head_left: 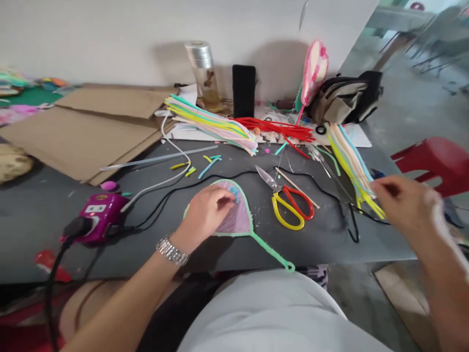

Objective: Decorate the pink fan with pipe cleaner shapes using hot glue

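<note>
A heart-like fan with a light green fuzzy outline, a pinkish-purple face [229,217] and a looped green handle [273,252] lies on the table. Over its face, my left hand [203,210] is closed in a pinch at a small light blue curled pipe cleaner piece [235,192]. My right hand [403,200] hovers at the right, thumb and fingers pressed together beside a bundle of yellow, peach and blue pipe cleaners [351,161]; what it pinches, if anything, is too small to make out. Scissors [282,188] with one yellow and one red handle lie partly open between the hands.
A purple power adapter [104,215] with cables sits at left, near brown cardboard [91,137]. Further back are mixed pipe cleaners [212,124], red pipe cleaners [274,128], a bottle [205,73], a phone [244,90], a pink fan [314,73] and a bag [340,100].
</note>
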Demonstrator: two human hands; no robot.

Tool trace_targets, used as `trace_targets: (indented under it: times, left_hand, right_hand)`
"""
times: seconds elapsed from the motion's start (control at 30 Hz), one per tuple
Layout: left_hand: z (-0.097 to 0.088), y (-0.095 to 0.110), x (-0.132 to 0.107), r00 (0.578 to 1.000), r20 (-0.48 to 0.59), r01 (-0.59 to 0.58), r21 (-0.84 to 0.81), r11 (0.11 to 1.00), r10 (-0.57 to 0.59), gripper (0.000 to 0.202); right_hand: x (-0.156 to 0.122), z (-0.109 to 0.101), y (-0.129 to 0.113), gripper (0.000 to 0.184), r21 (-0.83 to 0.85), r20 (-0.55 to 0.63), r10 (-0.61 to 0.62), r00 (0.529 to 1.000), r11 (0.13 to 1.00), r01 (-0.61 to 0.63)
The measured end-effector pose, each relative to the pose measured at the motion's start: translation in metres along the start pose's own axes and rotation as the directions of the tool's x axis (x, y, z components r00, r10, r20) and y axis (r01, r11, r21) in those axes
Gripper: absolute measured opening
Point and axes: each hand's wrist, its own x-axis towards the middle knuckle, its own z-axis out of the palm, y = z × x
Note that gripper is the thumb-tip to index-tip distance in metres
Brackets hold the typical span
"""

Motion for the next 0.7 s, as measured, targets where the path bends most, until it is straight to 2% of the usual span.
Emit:
trace_targets:
  times: [0.07,0.1,0.17,0.23,0.43,0.6,0.7]
  left_hand:
    - [-0.002,0.0,0.004,1.0,0.027,-0.001,0.016,1.0,0.001,0.012]
    - [-0.002,-0.001,0.006,0.999,0.035,-0.005,0.02,1.0,0.004,0.013]
    - [-0.001,-0.002,0.009,0.999,0.037,-0.019,0.023,1.0,0.018,0.013]
    - [0.001,-0.005,0.01,0.999,0.025,-0.041,0.022,0.999,0.04,0.013]
    - [0.002,-0.01,0.01,0.998,0.03,-0.053,-0.035,0.998,0.054,0.01]
    - [0.001,-0.003,0.011,0.999,0.027,-0.039,-0.039,0.998,0.04,0.01]
    - [0.002,-0.001,0.011,0.999,0.019,-0.049,-0.025,0.998,0.049,0.011]
  right_hand:
    - [0.007,0.019,-0.031,0.016,-0.044,0.101,-0.091,0.991,0.994,0.095]
    - [0.011,0.027,-0.046,0.012,-0.123,0.164,-0.122,0.979,0.982,0.143]
    - [0.019,0.039,-0.072,0.011,-0.23,0.239,-0.102,0.966,0.96,0.159]
    - [0.026,0.043,-0.088,0.011,-0.265,0.299,-0.083,0.951,0.95,0.166]
    - [0.029,0.04,-0.097,0.017,-0.082,0.41,-0.138,0.901,0.979,0.186]
    - [0.035,0.041,-0.112,0.019,-0.154,0.486,-0.161,0.859,0.952,0.265]
    - [0.037,0.033,-0.108,0.024,-0.203,0.445,-0.197,0.874,0.928,0.312]
